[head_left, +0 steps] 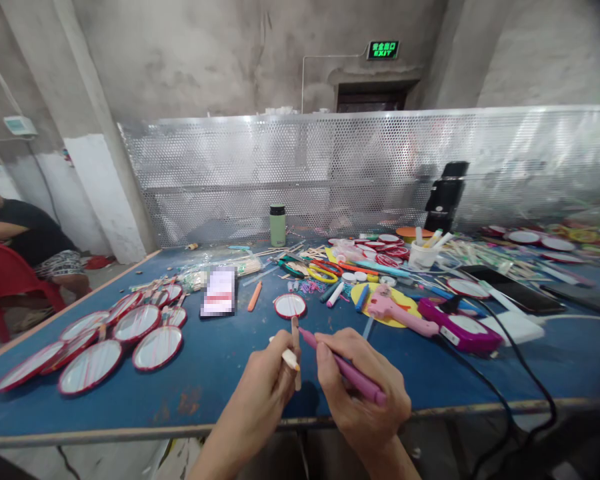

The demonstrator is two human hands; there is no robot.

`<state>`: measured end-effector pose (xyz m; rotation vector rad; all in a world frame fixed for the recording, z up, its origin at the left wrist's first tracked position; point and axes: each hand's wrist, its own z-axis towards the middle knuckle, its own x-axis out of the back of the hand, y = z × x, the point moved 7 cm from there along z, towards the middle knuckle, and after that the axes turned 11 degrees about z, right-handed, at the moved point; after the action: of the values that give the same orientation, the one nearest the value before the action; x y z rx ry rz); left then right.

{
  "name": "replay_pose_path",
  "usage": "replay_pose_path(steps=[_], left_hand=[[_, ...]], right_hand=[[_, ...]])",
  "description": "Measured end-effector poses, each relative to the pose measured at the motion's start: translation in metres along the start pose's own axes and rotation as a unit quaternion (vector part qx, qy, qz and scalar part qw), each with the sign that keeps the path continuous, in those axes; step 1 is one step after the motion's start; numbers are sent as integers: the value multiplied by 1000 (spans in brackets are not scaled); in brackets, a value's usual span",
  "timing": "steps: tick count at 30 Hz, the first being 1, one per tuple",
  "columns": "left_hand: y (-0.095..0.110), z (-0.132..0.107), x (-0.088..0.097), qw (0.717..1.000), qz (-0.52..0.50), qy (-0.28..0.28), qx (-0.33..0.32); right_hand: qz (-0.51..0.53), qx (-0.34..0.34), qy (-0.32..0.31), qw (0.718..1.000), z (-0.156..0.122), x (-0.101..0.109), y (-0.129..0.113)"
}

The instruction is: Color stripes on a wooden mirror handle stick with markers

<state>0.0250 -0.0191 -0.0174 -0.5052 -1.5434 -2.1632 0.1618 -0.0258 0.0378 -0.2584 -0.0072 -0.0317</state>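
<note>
My left hand [264, 381] is closed around a flat wooden stick [295, 333] that points away from me. At the stick's far end is a small round white disc [289, 307] with a red rim. A whitish pen-like piece [291, 361] with an orange-yellow tip also sticks out between the left fingers. My right hand [364, 385] grips a purple marker [359, 381], its tip close beside the stick; whether it touches, I cannot tell. An orange marker [255, 296] lies beyond my left hand.
Several red-rimmed discs [90, 367] cover the table's left. A phone [219, 292] and a green bottle [277, 225] stand farther back. On the right are a pink glue gun [400, 312], a purple device [460, 327], black cables [480, 380], scissors [325, 272] and a cup of markers [424, 253].
</note>
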Motion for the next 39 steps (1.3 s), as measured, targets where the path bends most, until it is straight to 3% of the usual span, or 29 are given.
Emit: replay_pose_path(steps=[39], left_hand=[[-4,-1,-1,1000,5,-2,8]], right_hand=[[12,-7,1,1000,0,-1,3]])
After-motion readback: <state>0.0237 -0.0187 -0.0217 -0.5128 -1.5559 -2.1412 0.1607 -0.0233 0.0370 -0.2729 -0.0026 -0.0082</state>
